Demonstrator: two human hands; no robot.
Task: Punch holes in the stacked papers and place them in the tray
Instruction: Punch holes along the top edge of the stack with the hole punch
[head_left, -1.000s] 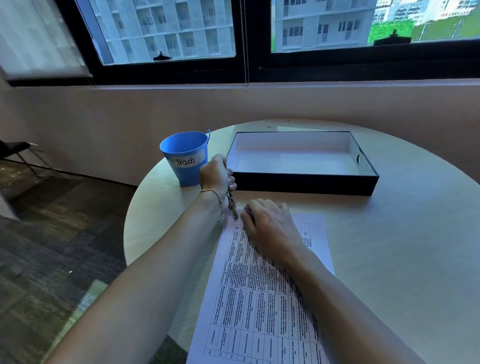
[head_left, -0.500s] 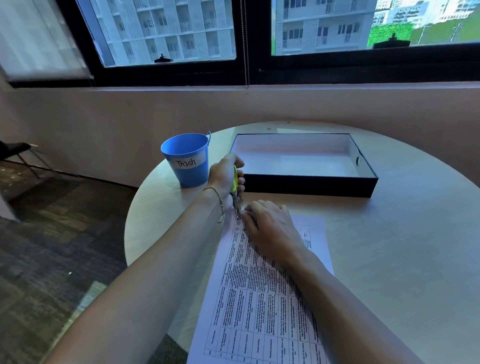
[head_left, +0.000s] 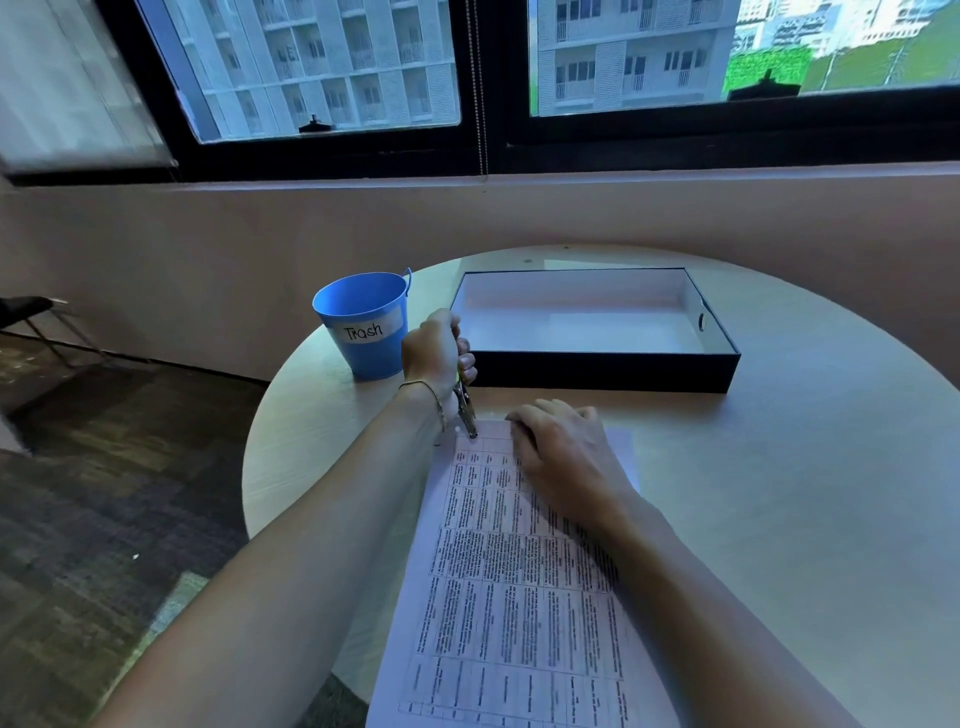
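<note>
Your left hand (head_left: 439, 351) is clenched around the hole punch (head_left: 466, 410), its tip at the papers' (head_left: 514, 571) far left corner. Your right hand (head_left: 563, 454) lies flat, released, pressing the papers onto the counter (head_left: 779, 493), just in front of the tray (head_left: 597, 371).

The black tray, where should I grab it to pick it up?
Judging by its shape, take the black tray by its two short end walls, one hand from each side. The right end wall has a cut-out handle slot for fingers. The left end cannot be seen well, as the left hand partly hides it. It is wide and shallow, so two hands should keep it level.
</note>
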